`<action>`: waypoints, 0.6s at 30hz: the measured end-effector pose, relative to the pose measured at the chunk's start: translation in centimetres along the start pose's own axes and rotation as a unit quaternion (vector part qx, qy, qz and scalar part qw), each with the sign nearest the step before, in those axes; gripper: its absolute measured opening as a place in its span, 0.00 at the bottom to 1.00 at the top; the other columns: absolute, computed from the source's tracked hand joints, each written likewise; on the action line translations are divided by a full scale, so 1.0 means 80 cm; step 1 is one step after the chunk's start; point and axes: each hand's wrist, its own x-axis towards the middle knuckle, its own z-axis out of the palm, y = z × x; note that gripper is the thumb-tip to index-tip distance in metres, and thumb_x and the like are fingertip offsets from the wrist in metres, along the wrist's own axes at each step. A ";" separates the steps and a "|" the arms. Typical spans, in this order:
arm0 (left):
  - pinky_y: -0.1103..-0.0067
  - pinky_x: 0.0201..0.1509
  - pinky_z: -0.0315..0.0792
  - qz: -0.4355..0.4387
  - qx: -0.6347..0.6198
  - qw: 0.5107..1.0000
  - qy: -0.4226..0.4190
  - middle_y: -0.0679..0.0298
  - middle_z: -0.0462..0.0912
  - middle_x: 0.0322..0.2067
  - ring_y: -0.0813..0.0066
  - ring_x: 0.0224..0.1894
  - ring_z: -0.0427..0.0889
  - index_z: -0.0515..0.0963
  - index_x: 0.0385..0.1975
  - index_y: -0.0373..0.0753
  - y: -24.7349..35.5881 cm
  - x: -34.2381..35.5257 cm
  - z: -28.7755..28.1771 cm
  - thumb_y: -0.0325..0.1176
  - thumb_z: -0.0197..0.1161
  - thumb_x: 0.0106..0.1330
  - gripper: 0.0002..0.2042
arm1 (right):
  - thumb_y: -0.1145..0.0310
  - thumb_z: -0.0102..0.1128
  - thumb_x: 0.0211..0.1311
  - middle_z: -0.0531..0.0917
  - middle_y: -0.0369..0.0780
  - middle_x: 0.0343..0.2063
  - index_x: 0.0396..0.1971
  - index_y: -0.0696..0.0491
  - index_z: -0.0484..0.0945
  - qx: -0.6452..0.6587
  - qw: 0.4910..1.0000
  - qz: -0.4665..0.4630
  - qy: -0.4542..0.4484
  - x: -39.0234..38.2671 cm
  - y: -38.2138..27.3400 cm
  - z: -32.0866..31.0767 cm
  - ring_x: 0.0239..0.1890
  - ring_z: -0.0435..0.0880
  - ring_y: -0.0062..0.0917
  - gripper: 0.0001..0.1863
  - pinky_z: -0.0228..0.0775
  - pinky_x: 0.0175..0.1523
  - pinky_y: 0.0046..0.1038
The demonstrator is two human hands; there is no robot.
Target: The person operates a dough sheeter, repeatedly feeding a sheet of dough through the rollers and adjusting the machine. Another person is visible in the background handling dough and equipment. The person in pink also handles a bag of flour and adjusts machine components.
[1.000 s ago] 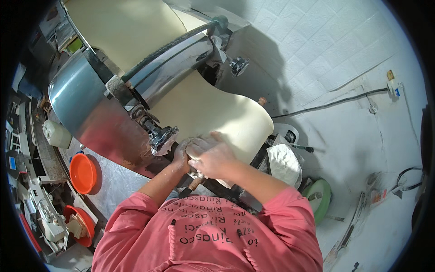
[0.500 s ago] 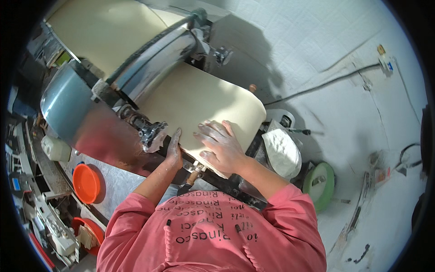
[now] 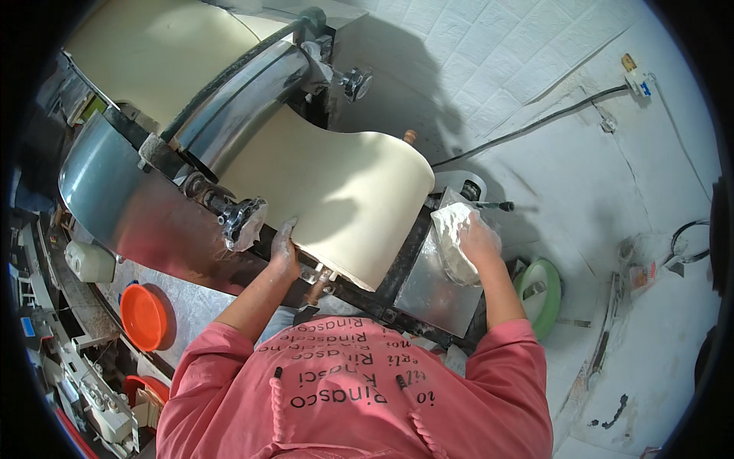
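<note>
Item: broad, smooth, cream-coloured sheet, wound at its lower end into a rounded roll, at the near right end of a silver-and-black metal machine. The sheet runs from the machine's upper left, below the rollers, toward its right edge. The roll's long axis slants from a brown wooden rod end beside the person to a matching far rod end toward the white wall.

Left hand: as half a second ago, upright at the roll's near left edge; fingers extended, grip released.

Right hand: changed; then spread on the sheet, now off it and in the white powder. Fingers partly buried; I cannot tell its grip.

Containers: translucent plastic holder around the powder, above a flat silver metal plate at the machine's right edge; orange-red round plastic basin, left of the machine; green round plastic basin, beyond the right forearm.
</note>
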 end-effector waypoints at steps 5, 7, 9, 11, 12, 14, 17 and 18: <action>0.74 0.59 0.60 -0.001 0.018 1.000 0.015 0.64 0.76 0.48 0.69 0.53 0.71 0.72 0.47 0.41 -0.005 0.010 -0.013 0.43 0.53 0.61 0.18 | 0.58 0.46 0.60 0.80 0.52 0.33 0.44 0.55 0.71 0.011 1.000 -0.016 -0.001 0.001 0.001 0.007 0.40 0.78 0.47 0.18 0.69 0.45 0.44; 0.74 0.58 0.60 -0.002 0.004 1.000 0.004 0.64 0.76 0.48 0.69 0.53 0.70 0.71 0.48 0.40 -0.010 0.015 -0.021 0.44 0.52 0.61 0.19 | 0.62 0.48 0.58 0.81 0.51 0.34 0.38 0.54 0.76 0.019 0.999 0.026 -0.003 0.008 0.015 0.006 0.39 0.78 0.47 0.14 0.69 0.45 0.43; 0.72 0.58 0.61 0.003 -0.026 0.999 -0.026 0.64 0.75 0.49 0.69 0.54 0.70 0.72 0.48 0.40 -0.018 0.024 -0.031 0.45 0.51 0.62 0.19 | 0.67 0.48 0.57 0.81 0.51 0.33 0.37 0.54 0.76 0.126 0.992 -0.002 0.028 0.012 0.014 0.001 0.37 0.79 0.46 0.12 0.70 0.43 0.40; 0.72 0.57 0.63 -0.006 -0.039 0.999 -0.003 0.64 0.76 0.48 0.68 0.53 0.71 0.72 0.48 0.41 -0.025 0.030 -0.030 0.45 0.50 0.62 0.19 | 0.73 0.48 0.54 0.81 0.45 0.29 0.34 0.56 0.77 0.332 0.943 0.015 0.024 0.012 -0.005 -0.007 0.29 0.81 0.35 0.10 0.71 0.35 0.31; 0.72 0.56 0.64 -0.010 -0.045 0.999 0.009 0.64 0.76 0.48 0.68 0.52 0.72 0.72 0.48 0.41 -0.029 0.032 -0.029 0.45 0.49 0.63 0.19 | 0.74 0.47 0.55 0.80 0.42 0.26 0.34 0.57 0.76 0.426 0.904 -0.021 0.023 0.008 -0.035 -0.020 0.26 0.78 0.29 0.10 0.70 0.33 0.28; 0.73 0.54 0.66 -0.041 -0.045 0.998 -0.015 0.65 0.77 0.46 0.68 0.50 0.74 0.73 0.47 0.42 -0.031 0.042 -0.033 0.46 0.48 0.63 0.19 | 0.76 0.47 0.56 0.76 0.34 0.25 0.37 0.56 0.75 0.595 0.794 -0.093 0.080 -0.006 -0.101 -0.015 0.24 0.71 0.17 0.10 0.68 0.31 0.21; 0.74 0.51 0.69 -0.063 -0.038 0.997 -0.007 0.66 0.78 0.45 0.70 0.47 0.77 0.73 0.47 0.42 -0.027 0.037 -0.028 0.46 0.46 0.63 0.19 | 0.68 0.51 0.58 0.77 0.45 0.38 0.40 0.56 0.74 0.346 0.847 -0.323 0.242 -0.029 -0.197 -0.014 0.45 0.74 0.37 0.12 0.60 0.54 0.40; 0.75 0.50 0.70 -0.066 -0.032 0.997 0.001 0.66 0.78 0.44 0.70 0.46 0.77 0.73 0.47 0.43 -0.025 0.034 -0.025 0.45 0.46 0.64 0.18 | 0.64 0.52 0.58 0.77 0.47 0.40 0.40 0.56 0.75 0.292 0.833 -0.396 0.253 -0.032 -0.221 -0.015 0.51 0.71 0.40 0.14 0.53 0.60 0.45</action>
